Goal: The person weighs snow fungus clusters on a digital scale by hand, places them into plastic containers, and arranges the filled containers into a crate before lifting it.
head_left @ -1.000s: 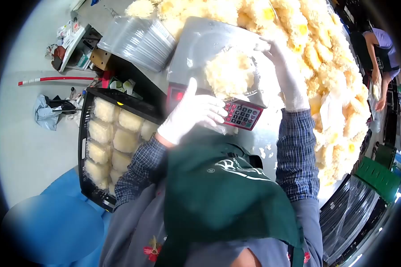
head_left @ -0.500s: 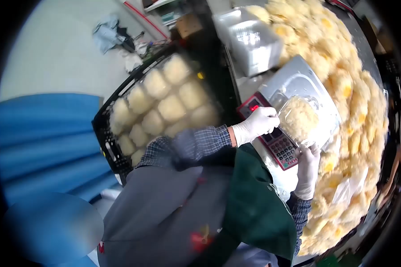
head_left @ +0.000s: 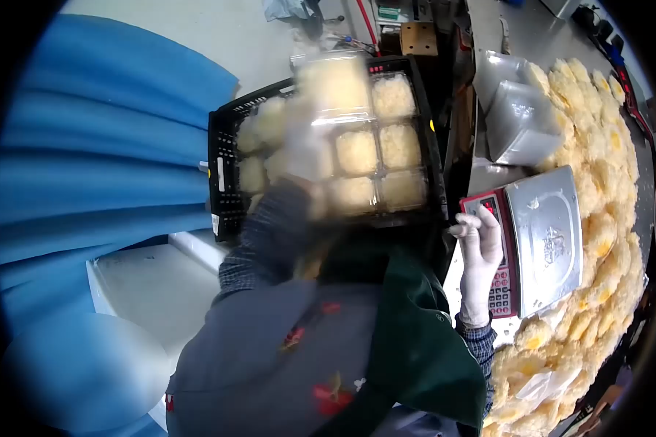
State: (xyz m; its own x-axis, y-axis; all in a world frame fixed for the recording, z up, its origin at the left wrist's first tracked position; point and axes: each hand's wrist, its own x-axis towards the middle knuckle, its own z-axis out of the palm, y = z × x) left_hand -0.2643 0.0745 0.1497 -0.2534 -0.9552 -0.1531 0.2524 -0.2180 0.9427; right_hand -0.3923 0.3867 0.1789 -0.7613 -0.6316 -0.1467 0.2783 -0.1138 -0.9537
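Note:
My left hand (head_left: 310,156), gloved in white and smeared by motion, holds a clear container (head_left: 335,84) of pale yellow food above a black crate (head_left: 434,175). Several similar filled containers (head_left: 357,151) sit in that crate. My right hand (head_left: 481,244), also gloved, hovers beside the red keypad side of a scale (head_left: 547,237), fingers partly bent and apart, holding nothing. The scale's metal plate carries no container.
A stack of clear plastic trays (head_left: 521,124) stands behind the scale. A large heap of pale yellow food (head_left: 605,240) covers the right side of the table. Blue sheeting (head_left: 109,146) hangs at the left, and a cardboard box (head_left: 418,38) is at the top.
The filled container has gone from the scale to above the crate, in my left hand. My right hand has let go of the container's edge. The view has turned toward the crate.

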